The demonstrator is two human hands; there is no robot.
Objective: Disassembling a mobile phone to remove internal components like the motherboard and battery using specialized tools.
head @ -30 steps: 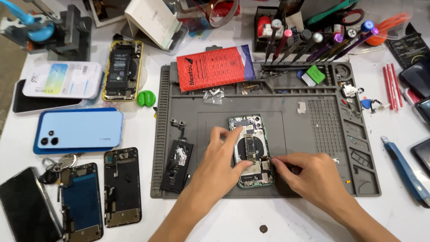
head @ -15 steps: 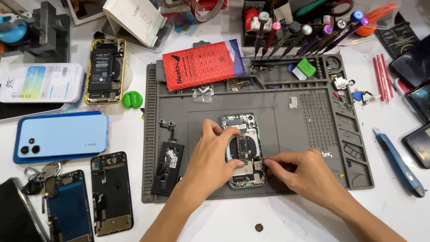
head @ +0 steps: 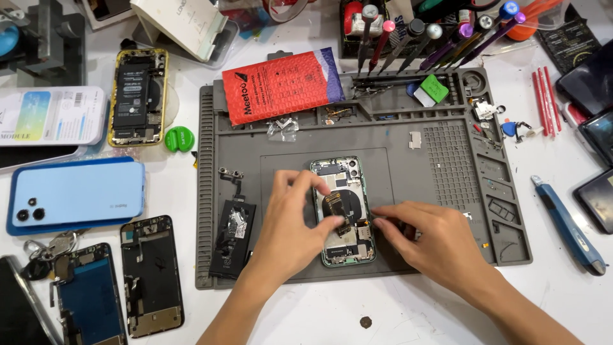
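An opened phone housing with a green frame [head: 341, 211] lies face up in the middle of a grey repair mat [head: 440, 191]. My left hand [head: 290, 223] rests on the phone's left side, thumb and forefinger pinched on a small dark part at the phone's middle. My right hand [head: 434, 239] lies at the phone's right edge, fingertips touching the frame near its lower half. A black removed part with a flex cable [head: 233, 230] sits on the mat to the left of my left hand.
A red padded pouch [head: 281, 83] and a small clear bag [head: 282, 128] lie on the mat's top. Screwdrivers [head: 421, 35] stand in a rack behind. Left of the mat: a blue phone [head: 76, 191], opened phones [head: 135, 96] [head: 152, 275], a white box [head: 51, 115]. A blue knife [head: 568, 223] lies right.
The view has shifted slightly between frames. Both hands stay on the opened phone; my left fingers have closed on the small part at its middle.
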